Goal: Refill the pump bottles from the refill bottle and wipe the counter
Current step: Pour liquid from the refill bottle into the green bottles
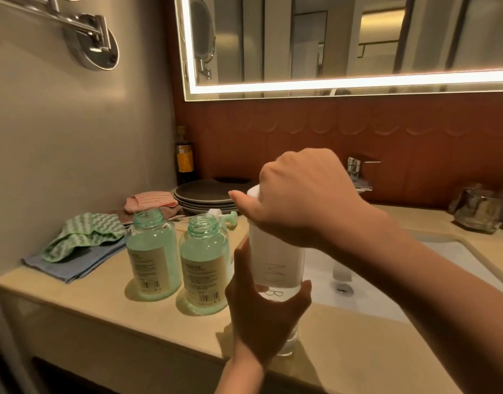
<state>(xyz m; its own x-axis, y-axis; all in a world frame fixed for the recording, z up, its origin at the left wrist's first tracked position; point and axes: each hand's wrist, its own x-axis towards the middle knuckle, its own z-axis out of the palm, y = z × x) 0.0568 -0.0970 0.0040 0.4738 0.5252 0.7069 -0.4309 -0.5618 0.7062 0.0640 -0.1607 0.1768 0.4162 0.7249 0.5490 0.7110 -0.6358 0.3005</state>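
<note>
Two hands hold the refill bottle (276, 260) upright at the near edge of the counter (102, 302). The left hand (261, 311) wraps its lower body and the right hand (298, 197) grips its white cap (253, 191). Just left stand the left pump bottle (152, 260) and the right pump bottle (205, 268), both open-necked. A green cloth (85, 234) lies at the far left.

a mirror (344, 38) with a glowing white border hung on a rust-red wall (301, 129) of scalloped tiles. the left wall (74, 137) was plain grey-beige and carried a chrome bracket (94, 44). a beige counter (97, 297) held a white sunken basin (366, 300) under a chrome tap (357, 169). the room's light was warm.
</note>
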